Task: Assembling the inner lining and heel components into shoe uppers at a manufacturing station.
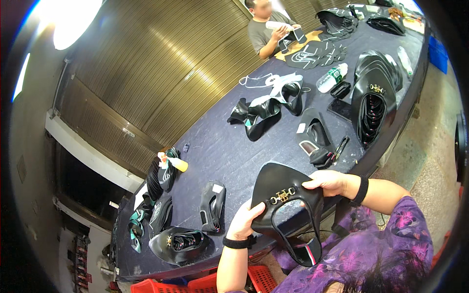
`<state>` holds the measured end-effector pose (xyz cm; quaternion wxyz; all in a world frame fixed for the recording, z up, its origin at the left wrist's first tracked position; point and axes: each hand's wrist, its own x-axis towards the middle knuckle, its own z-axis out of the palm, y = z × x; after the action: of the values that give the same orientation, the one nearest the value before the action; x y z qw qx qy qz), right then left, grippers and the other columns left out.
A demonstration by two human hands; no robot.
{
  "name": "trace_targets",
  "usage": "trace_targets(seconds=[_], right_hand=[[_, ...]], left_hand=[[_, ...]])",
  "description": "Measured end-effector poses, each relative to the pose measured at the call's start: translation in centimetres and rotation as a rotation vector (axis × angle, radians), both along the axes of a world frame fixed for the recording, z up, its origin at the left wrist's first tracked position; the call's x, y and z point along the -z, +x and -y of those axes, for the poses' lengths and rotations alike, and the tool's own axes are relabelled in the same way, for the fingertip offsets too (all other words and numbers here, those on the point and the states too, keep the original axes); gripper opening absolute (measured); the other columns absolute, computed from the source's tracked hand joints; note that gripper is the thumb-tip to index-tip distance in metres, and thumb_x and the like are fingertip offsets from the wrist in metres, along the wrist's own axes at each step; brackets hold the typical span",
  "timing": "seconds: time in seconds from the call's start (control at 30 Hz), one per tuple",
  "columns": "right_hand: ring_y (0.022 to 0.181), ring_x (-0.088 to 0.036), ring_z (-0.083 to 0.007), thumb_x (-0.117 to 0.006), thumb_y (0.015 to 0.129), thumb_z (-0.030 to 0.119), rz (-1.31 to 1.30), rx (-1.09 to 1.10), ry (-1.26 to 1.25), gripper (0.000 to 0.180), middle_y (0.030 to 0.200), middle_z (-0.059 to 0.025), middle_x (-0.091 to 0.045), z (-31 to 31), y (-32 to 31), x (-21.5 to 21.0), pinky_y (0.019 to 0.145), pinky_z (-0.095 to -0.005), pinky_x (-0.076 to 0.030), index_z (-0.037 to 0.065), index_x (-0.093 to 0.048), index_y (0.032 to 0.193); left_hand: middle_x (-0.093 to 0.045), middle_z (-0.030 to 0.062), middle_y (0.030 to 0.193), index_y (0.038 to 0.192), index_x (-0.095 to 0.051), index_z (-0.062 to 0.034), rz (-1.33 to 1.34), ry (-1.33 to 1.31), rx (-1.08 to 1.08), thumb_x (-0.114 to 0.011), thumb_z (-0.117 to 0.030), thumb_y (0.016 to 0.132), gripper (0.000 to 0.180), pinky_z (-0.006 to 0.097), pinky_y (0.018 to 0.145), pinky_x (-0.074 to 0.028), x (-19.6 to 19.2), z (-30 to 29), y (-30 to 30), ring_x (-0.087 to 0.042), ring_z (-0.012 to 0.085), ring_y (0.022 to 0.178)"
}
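Between my two hands, over the near edge of the table, is a black leather shoe upper with a gold buckle ornament and a striped tab at its lower end. My left hand grips its left side, thumb on top beside the ornament. On the right side, my right hand pinches the edge, thumb on top; the fingers underneath are partly hidden. Beyond my right hand lies another black upper, and a small cutter-like tool is next to it. Left of my left hand, a flat upper rests on the table.
Stacked uppers stand at the right, near a dark phone and a bottle. More uppers and a yellow-liquid bottle are at the left. Red baskets sit below the edge. A co-worker handles pieces across the table.
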<state>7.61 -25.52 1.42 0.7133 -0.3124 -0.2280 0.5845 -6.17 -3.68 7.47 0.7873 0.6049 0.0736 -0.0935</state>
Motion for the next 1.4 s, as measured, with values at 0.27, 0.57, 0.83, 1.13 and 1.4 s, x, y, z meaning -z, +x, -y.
trace_targets(seconds=[0.27, 0.57, 0.83, 1.13, 1.4], right_hand=[[0.08, -0.057, -0.0141, -0.058, 0.079, 0.022, 0.122, 0.065, -0.182, 0.032, 0.089, -0.0083, -0.06, 0.5, 0.5, 0.1, 0.074, -0.0268, -0.046, -0.005, -0.055, 0.096], [0.077, -0.058, -0.0132, -0.059, 0.078, 0.014, 0.159, 0.003, -0.093, 0.029, 0.089, -0.0077, -0.061, -0.5, 1.1, -1.8, 0.073, -0.026, -0.046, -0.005, -0.054, 0.099], [0.091, -0.054, -0.0222, -0.048, 0.085, 0.014, -0.347, 0.464, 0.106, 0.026, 0.099, -0.0124, -0.055, -1.7, -3.3, 2.2, 0.084, -0.034, -0.043, -0.001, -0.047, 0.107], [0.095, -0.053, -0.0222, -0.04, 0.089, 0.021, -0.212, 0.491, 0.036, 0.031, 0.102, -0.013, -0.054, -0.5, -5.9, 2.7, 0.085, -0.0358, -0.043, 0.0, -0.045, 0.11], [0.093, -0.054, -0.0235, -0.041, 0.088, 0.02, -0.451, 0.42, 0.041, 0.029, 0.101, -0.0133, -0.055, 0.2, -6.0, 2.3, 0.086, -0.0364, -0.042, -0.001, -0.046, 0.108]], left_hand=[[-0.057, 0.0115, 0.097, 0.111, -0.043, 0.0035, 0.019, -0.007, -0.025, -0.056, -0.015, 0.079, 0.039, 0.027, 0.075, -0.046, 0.2, 0.7, 0.4, -0.057, 0.017, 0.084], [-0.058, 0.0047, 0.084, 0.096, -0.052, 0.002, 0.254, 0.525, -0.002, -0.056, -0.015, 0.08, 0.024, 0.023, 0.067, -0.044, -3.4, 1.4, 1.0, -0.055, 0.0103, 0.072], [-0.055, 0.0143, 0.091, 0.091, -0.053, -0.0019, 0.765, 1.445, -0.319, -0.062, -0.012, 0.069, 0.025, 0.038, 0.08, -0.04, -2.4, 4.3, 0.9, -0.052, 0.0305, 0.09], [-0.06, 0.0152, 0.086, 0.099, -0.053, 0.0022, 0.326, 0.797, -0.176, -0.056, -0.017, 0.08, 0.027, 0.026, 0.064, -0.045, 5.5, 7.7, -0.4, -0.06, 0.0229, 0.073], [-0.053, 0.0113, 0.053, 0.081, -0.055, -0.0054, 0.491, 1.227, -0.247, -0.057, -0.019, 0.078, 0.014, 0.033, 0.042, -0.041, 5.3, 8.7, -0.5, -0.054, 0.0266, 0.046]])
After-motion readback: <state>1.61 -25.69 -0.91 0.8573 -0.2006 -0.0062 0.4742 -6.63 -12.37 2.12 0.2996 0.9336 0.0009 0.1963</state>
